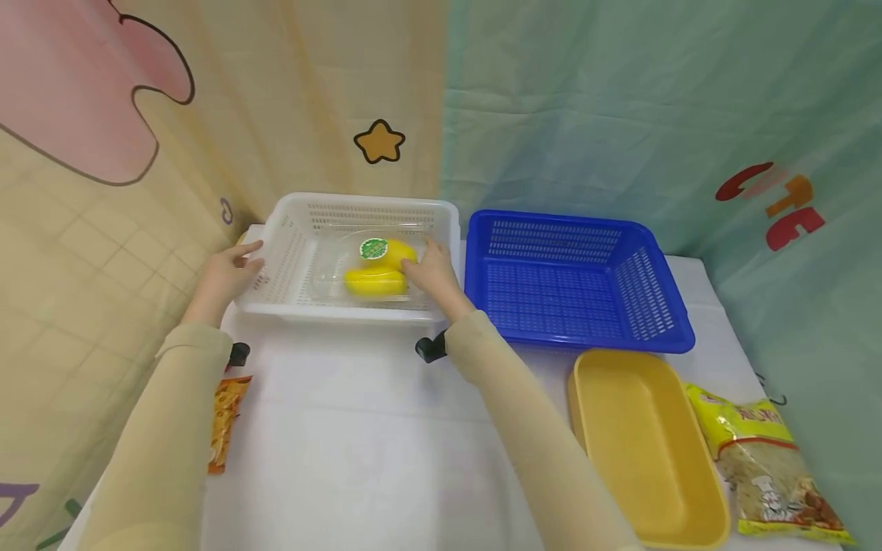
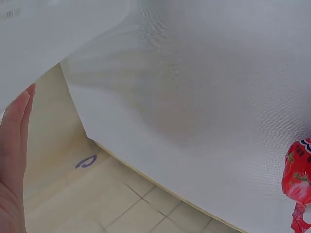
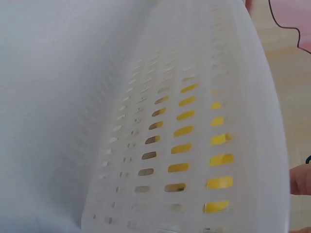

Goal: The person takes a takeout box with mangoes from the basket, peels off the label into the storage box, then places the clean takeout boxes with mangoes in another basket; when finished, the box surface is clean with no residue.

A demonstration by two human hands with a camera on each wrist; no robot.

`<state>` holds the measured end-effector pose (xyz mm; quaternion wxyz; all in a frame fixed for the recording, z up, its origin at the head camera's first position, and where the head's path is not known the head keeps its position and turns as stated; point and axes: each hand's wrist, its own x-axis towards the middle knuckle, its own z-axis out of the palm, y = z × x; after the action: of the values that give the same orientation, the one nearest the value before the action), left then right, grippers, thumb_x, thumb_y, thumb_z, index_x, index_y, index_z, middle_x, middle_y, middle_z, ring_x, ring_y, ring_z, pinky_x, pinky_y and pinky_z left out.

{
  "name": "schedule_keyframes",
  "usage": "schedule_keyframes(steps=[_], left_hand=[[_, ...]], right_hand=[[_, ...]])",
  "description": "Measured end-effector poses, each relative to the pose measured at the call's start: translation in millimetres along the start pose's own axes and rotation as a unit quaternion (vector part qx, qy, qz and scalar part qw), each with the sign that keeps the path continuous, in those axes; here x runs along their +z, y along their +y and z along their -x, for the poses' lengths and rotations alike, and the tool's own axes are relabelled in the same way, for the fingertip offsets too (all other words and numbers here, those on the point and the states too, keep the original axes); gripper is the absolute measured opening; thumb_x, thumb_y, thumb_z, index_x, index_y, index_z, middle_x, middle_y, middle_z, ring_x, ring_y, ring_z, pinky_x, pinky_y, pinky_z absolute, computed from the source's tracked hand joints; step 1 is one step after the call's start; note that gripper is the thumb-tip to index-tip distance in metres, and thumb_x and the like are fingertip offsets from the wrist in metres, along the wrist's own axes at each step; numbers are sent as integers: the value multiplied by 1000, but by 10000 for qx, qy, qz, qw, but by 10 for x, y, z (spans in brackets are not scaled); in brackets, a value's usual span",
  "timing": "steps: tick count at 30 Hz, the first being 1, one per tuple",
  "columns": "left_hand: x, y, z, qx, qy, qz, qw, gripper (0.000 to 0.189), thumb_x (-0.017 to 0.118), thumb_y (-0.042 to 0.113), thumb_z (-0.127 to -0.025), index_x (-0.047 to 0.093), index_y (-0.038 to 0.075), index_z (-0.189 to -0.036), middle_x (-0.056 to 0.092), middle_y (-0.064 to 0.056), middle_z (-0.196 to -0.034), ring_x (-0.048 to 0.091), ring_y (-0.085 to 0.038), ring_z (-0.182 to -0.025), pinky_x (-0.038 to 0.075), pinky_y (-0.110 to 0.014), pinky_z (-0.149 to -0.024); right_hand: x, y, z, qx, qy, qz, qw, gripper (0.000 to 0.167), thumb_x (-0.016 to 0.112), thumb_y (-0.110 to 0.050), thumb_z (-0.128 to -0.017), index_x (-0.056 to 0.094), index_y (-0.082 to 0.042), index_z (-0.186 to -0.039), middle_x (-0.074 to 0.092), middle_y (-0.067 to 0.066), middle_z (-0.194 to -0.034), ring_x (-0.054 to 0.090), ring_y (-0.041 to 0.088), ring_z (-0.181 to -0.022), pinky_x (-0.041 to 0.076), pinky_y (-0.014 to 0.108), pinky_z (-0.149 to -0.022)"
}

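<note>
A white slotted basket [image 1: 344,312] stands at the back left of the table. Inside it lies a clear plastic box [image 1: 331,264] with two yellow mangoes [image 1: 375,282], one bearing a round green sticker [image 1: 374,249]. My right hand [image 1: 436,269] reaches over the basket's right side and grips the box's right end, thumb beside the mangoes. The right wrist view shows yellow through the slots of the basket wall [image 3: 194,141]. My left hand [image 1: 227,277] is at the basket's left side; in the left wrist view its straight fingers [image 2: 17,116] touch the outer wall.
To the right stands a blue basket [image 1: 551,298], with a yellow tub [image 1: 641,451] in front and a yellow-labelled food bag [image 1: 772,467] beside it. An orange snack packet [image 1: 226,421] lies near the left forearm. A red strawberry-print wrapper [image 2: 297,172] shows in the left wrist view.
</note>
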<state>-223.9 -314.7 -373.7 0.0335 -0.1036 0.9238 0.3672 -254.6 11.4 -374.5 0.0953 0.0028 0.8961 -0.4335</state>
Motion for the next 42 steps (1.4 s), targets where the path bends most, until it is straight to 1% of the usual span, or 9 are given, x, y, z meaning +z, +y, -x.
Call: schedule_keyframes(steps=[6,12,18,22,27,32,35,38,42], left_hand=[[26,10,8,-3,54,-5,10000,52,45,27,-103,35,10,-151,41,-38,-143,41,-49,-129,39,-58,-103],[45,33,32,-28,94,15,10000,51,45,26,-103,35,11,-151,41,-37,-143,42,-48,-128,40,-57,-103],[48,52,55,25,186,-41,9998,51,44,25,-103,36,10,-151,41,-39,-142,41,-51,-130,38,-59,-105],[56,38,36,51,249,-61,9997,50,44,25,-103,37,10,-150,43,-39,-141,43,-49,-127,40,-57,-102],[37,27,0,125,218,-16,9997,50,44,26,-103,36,10,-150,42,-39,-141,44,-48,-125,43,-55,-99],[16,27,-17,195,235,54,9995,51,43,26,-103,36,10,-151,42,-39,-140,45,-46,-122,45,-50,-91],[8,15,-13,177,271,20,9995,51,42,27,-103,36,10,-151,42,-39,-140,43,-48,-124,42,-54,-95],[18,3,-6,169,276,-21,9995,50,42,27,-103,37,10,-151,42,-39,-141,42,-49,-127,38,-59,-101],[39,-3,-2,185,269,-38,9995,50,42,26,-103,37,9,-150,43,-40,-139,43,-50,-125,37,-60,-101]], right_hand=[[58,-9,-4,310,15,-118,9994,81,64,-20,-93,17,-4,-156,28,20,-159,32,34,-145,28,48,-119],[115,4,-2,512,-29,77,9987,79,62,-24,-96,15,-2,-156,34,21,-157,38,34,-143,32,47,-117],[74,-4,44,394,141,-22,9991,64,60,-19,-97,31,-5,-152,45,18,-151,50,32,-134,40,46,-111],[-9,-48,88,328,238,74,9992,62,61,-20,-96,35,-7,-151,48,15,-149,54,30,-129,43,45,-109],[-212,-103,168,101,145,88,9998,66,62,-25,-96,34,-3,-151,57,19,-140,62,29,-120,46,42,-107],[-525,-167,364,23,-168,-395,9991,74,65,-28,-95,28,-5,-154,62,18,-129,72,28,-89,56,37,-91],[-694,-165,528,-83,-305,-577,9978,76,67,-27,-93,28,-7,-155,59,18,-128,70,26,-85,60,35,-78],[-867,-88,742,-81,-514,-802,9954,79,68,-25,-92,25,-10,-156,53,16,-135,72,26,-86,59,38,-82],[-1103,110,1103,-134,-864,-918,9919,82,69,-24,-91,22,-12,-157,50,15,-130,71,26,-87,57,41,-89]])
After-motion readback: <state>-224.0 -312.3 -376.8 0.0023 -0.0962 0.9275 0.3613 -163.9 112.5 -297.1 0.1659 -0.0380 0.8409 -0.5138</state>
